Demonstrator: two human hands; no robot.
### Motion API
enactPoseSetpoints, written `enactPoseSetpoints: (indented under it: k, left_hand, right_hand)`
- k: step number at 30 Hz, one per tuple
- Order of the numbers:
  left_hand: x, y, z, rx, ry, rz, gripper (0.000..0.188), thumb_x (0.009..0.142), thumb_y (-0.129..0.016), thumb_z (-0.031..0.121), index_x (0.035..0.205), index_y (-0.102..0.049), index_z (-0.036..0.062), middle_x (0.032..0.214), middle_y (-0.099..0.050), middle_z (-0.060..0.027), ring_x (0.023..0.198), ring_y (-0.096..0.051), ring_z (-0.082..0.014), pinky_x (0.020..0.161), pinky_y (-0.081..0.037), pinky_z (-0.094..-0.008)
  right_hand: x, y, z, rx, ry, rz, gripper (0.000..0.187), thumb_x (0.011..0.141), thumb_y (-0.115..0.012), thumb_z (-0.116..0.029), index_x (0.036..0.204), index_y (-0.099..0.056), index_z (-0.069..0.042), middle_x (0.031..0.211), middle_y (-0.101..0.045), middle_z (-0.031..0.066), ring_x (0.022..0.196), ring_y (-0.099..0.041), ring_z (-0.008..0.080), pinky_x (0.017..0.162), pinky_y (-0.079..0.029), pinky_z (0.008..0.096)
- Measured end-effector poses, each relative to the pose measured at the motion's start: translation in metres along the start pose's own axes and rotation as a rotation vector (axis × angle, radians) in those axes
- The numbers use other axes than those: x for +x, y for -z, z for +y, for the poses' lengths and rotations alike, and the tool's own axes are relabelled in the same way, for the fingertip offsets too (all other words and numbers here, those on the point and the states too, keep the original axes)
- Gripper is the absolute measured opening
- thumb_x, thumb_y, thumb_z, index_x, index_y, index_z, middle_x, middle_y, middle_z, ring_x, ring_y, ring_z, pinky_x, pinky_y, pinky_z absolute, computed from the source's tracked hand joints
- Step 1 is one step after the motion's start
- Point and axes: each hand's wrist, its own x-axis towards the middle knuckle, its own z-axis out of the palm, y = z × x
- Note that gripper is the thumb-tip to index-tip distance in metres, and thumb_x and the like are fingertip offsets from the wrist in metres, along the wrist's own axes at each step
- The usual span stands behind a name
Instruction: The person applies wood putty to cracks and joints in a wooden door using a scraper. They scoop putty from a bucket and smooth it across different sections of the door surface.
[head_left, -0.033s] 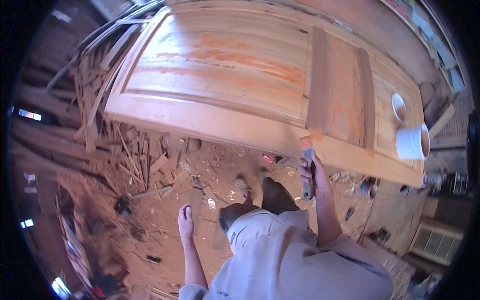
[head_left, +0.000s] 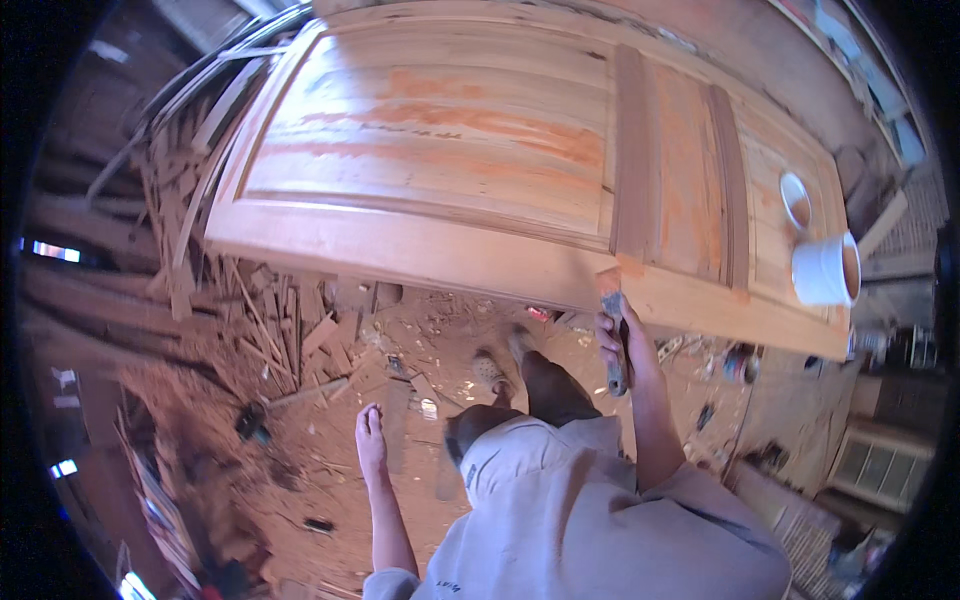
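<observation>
A large panelled wooden door [head_left: 450,160] lies flat in front of me, streaked with reddish-brown stain. My right hand [head_left: 618,340] grips a flat paintbrush [head_left: 611,292], whose bristles touch the door's near edge beside the darker cross rail [head_left: 632,150]. My left hand [head_left: 370,432] hangs at my side over the floor, holding nothing, its fingers loosely relaxed. A white tub [head_left: 822,268] with brownish stain inside stands on the door's right end, with its round lid [head_left: 795,198] just behind it.
Wood offcuts and splinters [head_left: 250,320] litter the dirt floor [head_left: 300,470] under and left of the door. My foot [head_left: 490,370] stands near the door's edge. A white slatted unit [head_left: 880,465] sits at the lower right.
</observation>
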Motion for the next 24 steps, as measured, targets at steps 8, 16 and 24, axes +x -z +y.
enactPoseSetpoints:
  k: [8, 16, 24]
  left_hand:
    - [0.238, -0.025, 0.157, -0.419, 0.046, 0.246, 0.065, 0.107, -0.038, 0.052, 0.143, -0.042, -0.0024, 0.146, -0.046, -0.0223, 0.134, -0.048, -0.0329, 0.115, -0.032, -0.0491]
    - [0.354, -0.028, 0.246, -0.482, 0.002, 0.612, 0.069, 0.106, -0.039, 0.047, 0.135, -0.042, -0.0148, 0.137, -0.051, -0.0295, 0.121, -0.058, -0.0353, 0.092, -0.058, -0.0518]
    - [0.391, -0.059, 0.245, -0.003, 0.124, 0.880, 0.072, 0.104, -0.037, 0.053, 0.141, -0.035, -0.0092, 0.140, -0.051, -0.0270, 0.125, -0.055, -0.0383, 0.097, -0.054, -0.0560]
  right_hand:
    - [0.085, -0.045, 0.003, -1.157, 0.369, 0.461, 0.048, 0.101, -0.057, -0.031, 0.145, -0.047, -0.015, 0.085, -0.063, 0.0183, 0.073, -0.067, 0.0347, 0.066, -0.056, 0.0465]
    - [0.126, -0.055, 0.002, -1.493, 0.385, 0.713, 0.048, 0.096, -0.061, -0.019, 0.141, -0.050, -0.006, 0.097, -0.068, 0.0286, 0.088, -0.068, 0.0458, 0.078, -0.053, 0.0514]
    - [0.137, -0.071, -0.022, -1.480, 0.225, 0.804, 0.045, 0.095, -0.064, -0.021, 0.137, -0.057, -0.006, 0.100, -0.070, 0.0271, 0.090, -0.069, 0.0428, 0.077, -0.054, 0.0502]
